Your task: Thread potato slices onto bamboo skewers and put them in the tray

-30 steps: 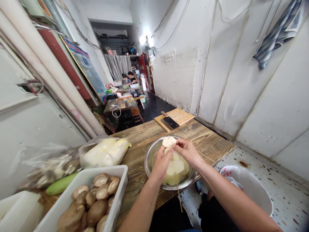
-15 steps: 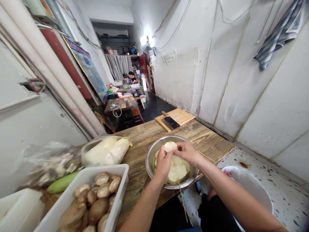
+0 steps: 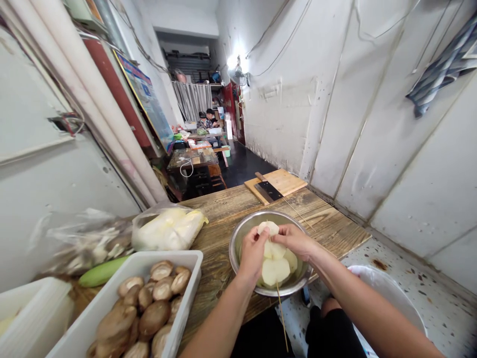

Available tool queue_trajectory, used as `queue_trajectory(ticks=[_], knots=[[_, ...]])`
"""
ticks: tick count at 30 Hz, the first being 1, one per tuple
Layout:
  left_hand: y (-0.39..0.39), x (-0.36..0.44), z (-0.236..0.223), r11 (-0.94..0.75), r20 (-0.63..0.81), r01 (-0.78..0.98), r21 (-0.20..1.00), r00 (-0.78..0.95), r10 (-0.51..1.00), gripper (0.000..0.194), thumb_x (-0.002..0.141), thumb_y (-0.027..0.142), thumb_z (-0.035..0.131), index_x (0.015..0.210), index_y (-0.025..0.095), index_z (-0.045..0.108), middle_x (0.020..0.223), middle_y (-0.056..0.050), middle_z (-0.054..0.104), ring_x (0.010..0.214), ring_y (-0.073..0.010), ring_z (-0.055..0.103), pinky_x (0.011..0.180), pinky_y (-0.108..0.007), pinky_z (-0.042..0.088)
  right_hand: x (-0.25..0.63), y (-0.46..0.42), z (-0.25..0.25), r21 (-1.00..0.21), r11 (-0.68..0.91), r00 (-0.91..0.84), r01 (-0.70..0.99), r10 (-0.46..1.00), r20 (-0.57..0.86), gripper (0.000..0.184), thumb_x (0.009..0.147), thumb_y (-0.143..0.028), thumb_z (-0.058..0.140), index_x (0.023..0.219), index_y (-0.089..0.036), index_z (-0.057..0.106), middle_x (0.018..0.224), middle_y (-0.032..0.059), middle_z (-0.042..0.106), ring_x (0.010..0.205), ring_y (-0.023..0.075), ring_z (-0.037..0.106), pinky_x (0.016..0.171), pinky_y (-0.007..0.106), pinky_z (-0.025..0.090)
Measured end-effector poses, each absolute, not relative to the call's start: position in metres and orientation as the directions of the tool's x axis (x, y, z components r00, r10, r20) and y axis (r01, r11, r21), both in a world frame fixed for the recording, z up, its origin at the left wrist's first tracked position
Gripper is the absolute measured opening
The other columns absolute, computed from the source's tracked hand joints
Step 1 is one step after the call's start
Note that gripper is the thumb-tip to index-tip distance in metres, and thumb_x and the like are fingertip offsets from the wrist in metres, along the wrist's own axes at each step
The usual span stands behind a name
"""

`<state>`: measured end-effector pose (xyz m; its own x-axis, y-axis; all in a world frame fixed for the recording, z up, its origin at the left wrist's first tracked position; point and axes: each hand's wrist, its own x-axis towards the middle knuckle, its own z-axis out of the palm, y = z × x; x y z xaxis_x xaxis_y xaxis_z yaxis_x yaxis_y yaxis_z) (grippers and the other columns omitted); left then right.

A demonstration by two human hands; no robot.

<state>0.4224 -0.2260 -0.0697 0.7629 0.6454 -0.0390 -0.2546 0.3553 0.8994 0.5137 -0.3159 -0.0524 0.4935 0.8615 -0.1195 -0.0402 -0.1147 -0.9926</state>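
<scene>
Over a steel bowl [image 3: 233, 251], my left hand [image 3: 252, 254] is closed on a pale potato slice [image 3: 268, 227] at the far end of a bamboo skewer [image 3: 282, 318]. My right hand [image 3: 297, 240] pinches the same slice from the other side. Lower on the skewer, threaded potato slices [image 3: 276, 270] hang in a row above the bowl. The skewer's bare near end sticks out past the bowl's rim toward me. More slices lie in the bowl, partly covered by my hands.
Left of the bowl stands a white tub [image 3: 196, 263] of shiitake mushrooms [image 3: 153, 318]. Behind it lie a bagged pale vegetable [image 3: 167, 228] and a green gourd [image 3: 102, 272]. A cleaver [image 3: 270, 190] rests on a cutting board [image 3: 290, 181]; a loose skewer [image 3: 300, 215] lies nearby. A lined bin [image 3: 395, 298] stands at right.
The view has shifted slightly, moving the scene right and a little down. Both hands stay at the top slice, and the skewered slices now sit more upright toward the camera.
</scene>
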Motion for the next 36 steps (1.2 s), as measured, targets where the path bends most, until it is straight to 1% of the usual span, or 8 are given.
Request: queue_trajectory(ticks=[7,13,15,20,26,29,31,36], knots=[[-0.224,0.426,-0.069,0.413,-0.072,-0.259,0.873,0.77,0.634,0.031,0.063,0.035,0.074,0.084,0.014,0.066,0.085,-0.006,0.069,0.075,-0.0156,0.062,0.07,-0.025,0.046,0.513,-0.312,-0.056,-0.995,-0.101,0.542,-0.027,0.835,-0.099,0.028,0.067,-0.04,0.059,0.073,-0.013,0.064,0.064,0.0051,0.067,0.062,0.0172,0.062,0.059,0.029,0.05],[-0.219,0.429,-0.062,0.486,-0.118,-0.323,0.812,0.724,0.679,0.031,0.062,0.033,0.075,0.083,0.014,0.064,0.077,-0.004,0.068,0.065,-0.0137,0.061,0.062,-0.024,0.046,0.495,-0.35,-0.062,-0.964,-0.091,0.758,0.25,0.638,0.136,0.022,0.078,-0.036,0.058,0.09,-0.017,0.061,0.089,0.0049,0.063,0.081,0.0175,0.056,0.073,0.029,0.044],[-0.216,0.432,-0.059,0.553,-0.166,-0.363,0.75,0.705,0.689,0.031,0.06,0.03,0.076,0.083,0.014,0.063,0.075,-0.004,0.068,0.063,-0.0133,0.062,0.062,-0.024,0.046,0.477,-0.373,-0.071,-0.821,-0.209,0.716,0.532,0.629,0.303,0.019,0.085,-0.034,0.052,0.092,-0.018,0.059,0.083,0.004,0.06,0.073,0.0168,0.055,0.069,0.029,0.044],[-0.214,0.441,-0.055,0.638,-0.246,-0.448,0.626,0.663,0.707,0.029,0.062,0.024,0.076,0.085,0.014,0.062,0.075,-0.003,0.068,0.062,-0.0119,0.062,0.063,-0.023,0.049,0.439,-0.411,-0.099,-0.617,-0.276,0.59,0.737,0.707,0.389,0.015,0.089,-0.028,0.05,0.099,-0.019,0.057,0.089,0.0061,0.061,0.078,0.019,0.059,0.07,0.03,0.048],[-0.23,0.441,-0.052,0.607,-0.198,-0.459,0.648,0.668,0.717,0.028,0.065,0.024,0.075,0.088,0.015,0.063,0.082,-0.004,0.069,0.065,-0.0111,0.064,0.066,-0.023,0.05,0.437,-0.414,-0.102,-0.599,-0.377,0.643,0.706,0.695,0.321,0.022,0.092,-0.028,0.042,0.103,-0.018,0.058,0.085,0.0067,0.062,0.074,0.0201,0.062,0.068,0.031,0.05],[-0.233,0.44,-0.052,0.582,-0.164,-0.454,0.675,0.676,0.718,0.031,0.066,0.028,0.075,0.092,0.016,0.064,0.085,-0.003,0.07,0.069,-0.0122,0.065,0.071,-0.024,0.05,0.439,-0.412,-0.097,-0.57,-0.39,0.632,0.723,0.706,0.319,0.024,0.091,-0.031,0.043,0.09,-0.018,0.063,0.082,0.0084,0.06,0.073,0.0228,0.061,0.066,0.034,0.049],[-0.234,0.438,-0.052,0.568,-0.131,-0.436,0.698,0.702,0.7,0.032,0.067,0.032,0.073,0.094,0.017,0.064,0.087,-0.004,0.07,0.075,-0.0145,0.065,0.074,-0.027,0.05,0.439,-0.411,-0.098,-0.646,-0.348,0.641,0.679,0.71,0.292,0.028,0.093,-0.032,0.04,0.084,-0.02,0.063,0.08,0.0083,0.062,0.072,0.0226,0.061,0.066,0.033,0.048],[-0.239,0.429,-0.052,0.5,0.001,-0.363,0.787,0.81,0.586,0.04,0.067,0.031,0.073,0.102,0.015,0.063,0.1,-0.009,0.068,0.088,-0.0193,0.065,0.081,-0.031,0.049,0.444,-0.411,-0.106,-0.863,-0.234,0.744,0.447,0.633,0.214,0.027,0.089,-0.04,0.049,0.103,-0.024,0.065,0.087,0.0082,0.071,0.08,0.0253,0.066,0.072,0.033,0.049]])
